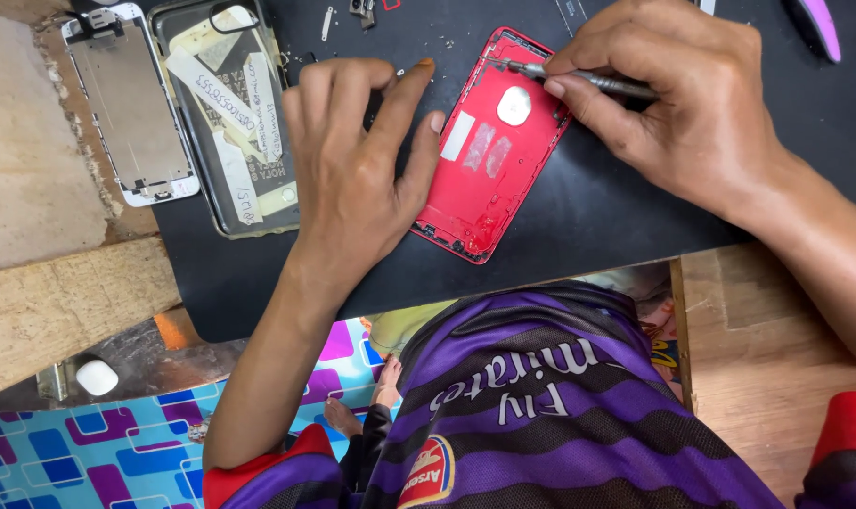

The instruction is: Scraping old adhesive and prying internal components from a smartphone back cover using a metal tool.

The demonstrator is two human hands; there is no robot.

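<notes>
At centre frame, my left hand [352, 160] lies open and flat, fingers spread, its thumb and fingertips pressing the left edge of a red phone back housing [494, 151] that sits tilted on the black work mat [578, 226]. My right hand [677, 99], in the upper right, is closed in a pen-style pinch around a slim metal screwdriver [578, 77], whose tip meets the housing's upper corner. Doing this well, as I judge it, means keeping the driver upright over the fastener, pressing lightly, and letting the left hand stop the shell from sliding or pivoting on the mat; a slip could scratch the red finish or scatter the tiny parts [360, 11] lying along the top edge. In the upper left, a white-framed screen assembly [131, 104] lies beside another phone shell covered with taped paper slips [235, 113]. A pink-tipped tool [819, 26] pokes in at the upper right corner.
</notes>
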